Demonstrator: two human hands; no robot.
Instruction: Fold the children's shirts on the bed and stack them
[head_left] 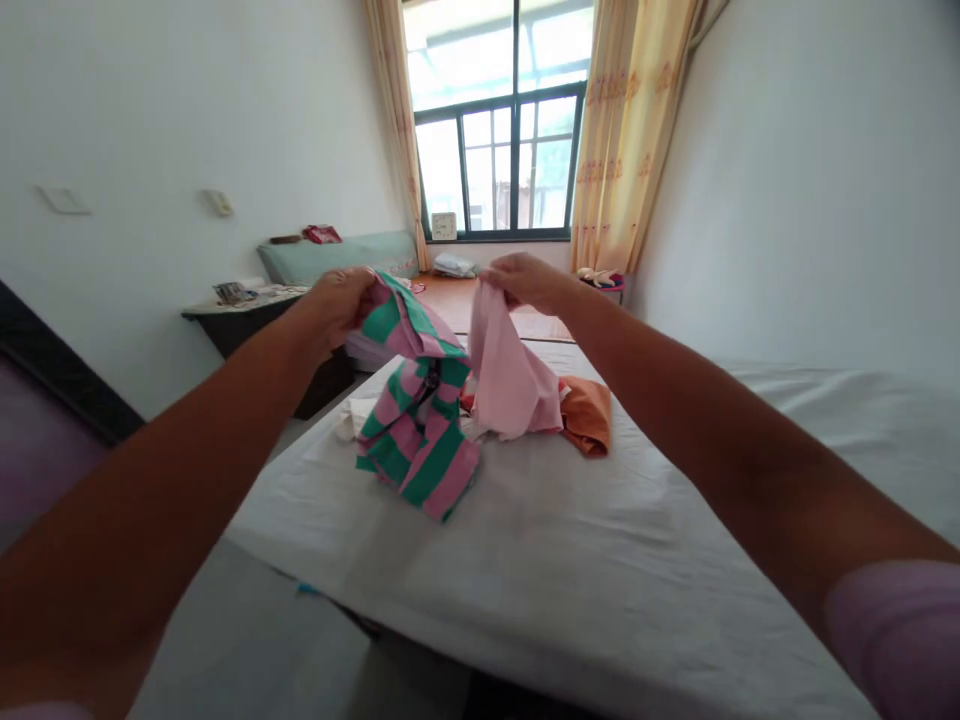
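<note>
Two hands lifted: my left hand fingers clamp the green-and-pink striped garment, right hand fingers pinch its plain pink cloth; best pull evenly apart above the white-sheeted bed.

A bedroom in a home: a bed under a white sheet, yellow curtains at a barred window, a small clock on the sill, and what looks like a cluttered side surface.

Bright window daylight; stretched, soft-blurred edges
</note>
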